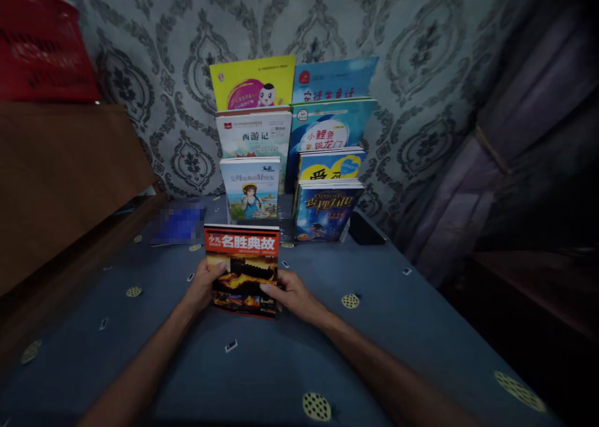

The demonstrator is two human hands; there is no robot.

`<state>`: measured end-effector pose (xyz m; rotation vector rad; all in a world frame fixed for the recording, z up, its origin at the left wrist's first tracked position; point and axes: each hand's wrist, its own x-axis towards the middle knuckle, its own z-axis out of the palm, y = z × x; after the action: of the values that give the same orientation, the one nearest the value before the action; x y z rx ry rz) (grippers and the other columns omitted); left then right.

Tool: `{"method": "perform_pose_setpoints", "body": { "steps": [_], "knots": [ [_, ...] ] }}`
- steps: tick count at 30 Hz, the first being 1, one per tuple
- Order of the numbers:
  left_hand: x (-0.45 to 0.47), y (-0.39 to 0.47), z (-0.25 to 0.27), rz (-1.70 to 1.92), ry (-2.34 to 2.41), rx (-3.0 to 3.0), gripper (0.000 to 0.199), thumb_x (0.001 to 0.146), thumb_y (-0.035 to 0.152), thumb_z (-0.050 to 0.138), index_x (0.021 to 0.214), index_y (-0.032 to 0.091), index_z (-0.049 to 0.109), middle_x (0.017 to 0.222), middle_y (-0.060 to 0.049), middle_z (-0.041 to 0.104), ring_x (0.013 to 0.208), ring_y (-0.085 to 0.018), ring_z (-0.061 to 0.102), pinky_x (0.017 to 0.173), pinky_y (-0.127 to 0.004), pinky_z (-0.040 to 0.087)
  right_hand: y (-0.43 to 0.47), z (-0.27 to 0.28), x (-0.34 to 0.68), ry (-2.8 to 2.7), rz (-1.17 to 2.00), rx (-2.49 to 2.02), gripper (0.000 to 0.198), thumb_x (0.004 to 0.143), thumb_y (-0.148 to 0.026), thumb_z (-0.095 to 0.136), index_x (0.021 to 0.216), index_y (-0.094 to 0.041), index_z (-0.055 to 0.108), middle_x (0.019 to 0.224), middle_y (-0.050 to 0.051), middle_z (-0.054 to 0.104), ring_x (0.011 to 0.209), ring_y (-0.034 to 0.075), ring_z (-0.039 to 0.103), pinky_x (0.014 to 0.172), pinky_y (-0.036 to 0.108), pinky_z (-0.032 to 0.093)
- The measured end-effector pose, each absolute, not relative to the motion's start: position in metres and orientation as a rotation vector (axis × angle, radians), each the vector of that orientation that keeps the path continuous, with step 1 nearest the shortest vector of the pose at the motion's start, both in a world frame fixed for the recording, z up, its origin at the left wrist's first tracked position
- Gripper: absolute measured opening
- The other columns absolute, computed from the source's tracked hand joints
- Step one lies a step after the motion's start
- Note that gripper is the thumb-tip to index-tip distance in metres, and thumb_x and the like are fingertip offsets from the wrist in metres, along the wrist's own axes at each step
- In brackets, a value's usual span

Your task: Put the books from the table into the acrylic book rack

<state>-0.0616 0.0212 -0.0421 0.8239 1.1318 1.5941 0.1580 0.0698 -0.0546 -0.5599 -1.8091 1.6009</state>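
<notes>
Both forearms are cut off at the lower edge, reaching forward over a blue cloth printed with dotted yellow ovals. The left hand and right hand are partly closed on the sides of a red-and-black paperback book, thumbs on its cover, other fingers mostly hidden. It stands upright between them, cover toward the person, long axis up-down; whether it touches the cloth is unclear. Beyond, colourful upright books overlap in tiers, hiding lower covers.

Centre: book between left hand and right hand. Upper centre: standing books behind it, before wall. Right: curtain.
</notes>
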Motion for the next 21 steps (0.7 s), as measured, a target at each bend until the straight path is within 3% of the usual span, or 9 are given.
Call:
{"method": "perform_pose_setpoints", "body": {
  "steps": [4,7,15,21],
  "knots": [
    [-0.073,0.016,-0.045,1.441,1.081,0.933,0.057,0.047,0.047,0.095,0.092,0.017,0.076,0.085,-0.008,0.080,0.089,-0.034,0.077,0.080,-0.043,0.062,0.063,-0.049,0.160,-1.854,1.586,-0.453,0.048,0.087,-0.061,0.066,0.109,-0.019,0.076,0.096,0.003,0.074,0.086,0.019,0.069,0.080,0.031,0.057],
    [-0.078,0.011,-0.042,1.358,1.056,1.012,0.052,0.052,0.045,0.092,0.094,0.017,0.079,0.091,-0.009,0.081,0.099,-0.037,0.075,0.086,-0.048,0.061,0.060,-0.046,0.160,-1.868,1.606,-0.381,0.049,0.089,-0.060,0.064,0.117,-0.021,0.074,0.111,0.005,0.075,0.106,0.023,0.069,0.102,0.041,0.052],
    [-0.081,0.000,-0.032,1.273,1.176,1.111,0.042,0.051,0.051,0.090,0.074,0.018,0.081,0.080,-0.009,0.079,0.096,-0.039,0.074,0.090,-0.051,0.058,0.060,-0.037,0.170,-2.055,1.313,-0.350,0.040,0.100,-0.048,0.053,0.123,-0.021,0.072,0.117,0.006,0.075,0.107,0.022,0.069,0.099,0.037,0.052],
    [-0.082,0.006,-0.024,1.243,1.246,1.351,0.056,0.049,0.070,0.086,0.073,0.020,0.077,0.078,-0.008,0.074,0.085,-0.030,0.068,0.084,-0.042,0.057,0.066,-0.040,0.173,-2.202,1.039,-0.460,0.034,0.101,-0.044,0.052,0.114,-0.021,0.073,0.104,0.005,0.076,0.097,0.020,0.068,0.092,0.032,0.053]
  ]
}}
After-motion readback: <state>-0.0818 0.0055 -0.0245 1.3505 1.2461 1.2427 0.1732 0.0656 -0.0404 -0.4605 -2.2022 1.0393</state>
